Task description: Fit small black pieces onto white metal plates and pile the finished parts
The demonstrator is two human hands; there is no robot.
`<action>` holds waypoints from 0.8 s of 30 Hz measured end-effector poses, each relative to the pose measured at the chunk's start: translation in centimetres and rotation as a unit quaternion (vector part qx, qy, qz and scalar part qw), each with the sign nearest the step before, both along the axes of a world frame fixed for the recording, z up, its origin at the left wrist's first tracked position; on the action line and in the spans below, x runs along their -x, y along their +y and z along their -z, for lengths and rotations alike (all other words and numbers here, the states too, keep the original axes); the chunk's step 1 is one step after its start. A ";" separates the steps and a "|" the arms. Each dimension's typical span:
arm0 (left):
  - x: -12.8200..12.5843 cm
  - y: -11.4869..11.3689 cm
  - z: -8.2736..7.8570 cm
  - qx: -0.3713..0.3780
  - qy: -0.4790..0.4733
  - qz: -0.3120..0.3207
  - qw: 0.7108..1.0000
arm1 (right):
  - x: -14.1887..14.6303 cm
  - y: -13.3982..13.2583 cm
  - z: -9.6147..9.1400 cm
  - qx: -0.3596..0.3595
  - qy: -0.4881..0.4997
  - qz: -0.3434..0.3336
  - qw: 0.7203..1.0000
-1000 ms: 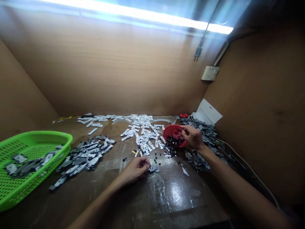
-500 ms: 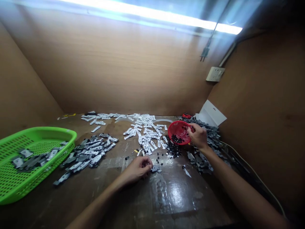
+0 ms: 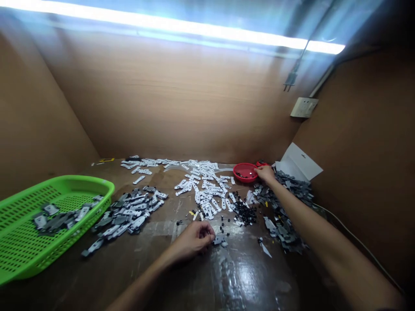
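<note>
My right hand (image 3: 265, 174) grips the right rim of a round red plastic bowl (image 3: 245, 167), which sits at the back of the table with a few small black pieces and a white dot inside. Nearer to me, my left hand (image 3: 196, 237) has its fingers curled together; whatever they hold is hidden. Just right of its fingertips lies a small grey plastic part (image 3: 220, 240). A heap of small black pieces (image 3: 245, 212) lies between the two hands, beside scattered white flat parts (image 3: 207, 201).
At left stands a green perforated basket (image 3: 112, 192) with some grey-and-white parts in it. A pile of similar assembled parts (image 3: 131, 211) lies beside it. Dark grey parts (image 3: 285, 233) are heaped at right, near a white card (image 3: 300, 162) and a cable (image 3: 343, 229).
My right hand has moved the red bowl back, away from me, and it sits more level than before. The left hand keeps its place by the grey part. The whole view has shifted slightly.
</note>
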State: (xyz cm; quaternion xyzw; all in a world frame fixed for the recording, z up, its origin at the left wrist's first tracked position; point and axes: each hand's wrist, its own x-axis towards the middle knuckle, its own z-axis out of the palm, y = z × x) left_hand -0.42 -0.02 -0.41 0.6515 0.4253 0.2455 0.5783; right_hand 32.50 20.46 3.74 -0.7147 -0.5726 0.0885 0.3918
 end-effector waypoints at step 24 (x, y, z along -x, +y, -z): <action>-0.1 0.2 -0.1 0.016 -0.014 -0.010 1.000 | 14.1 -10.5 4.1 0.117 -0.171 -0.385 0.899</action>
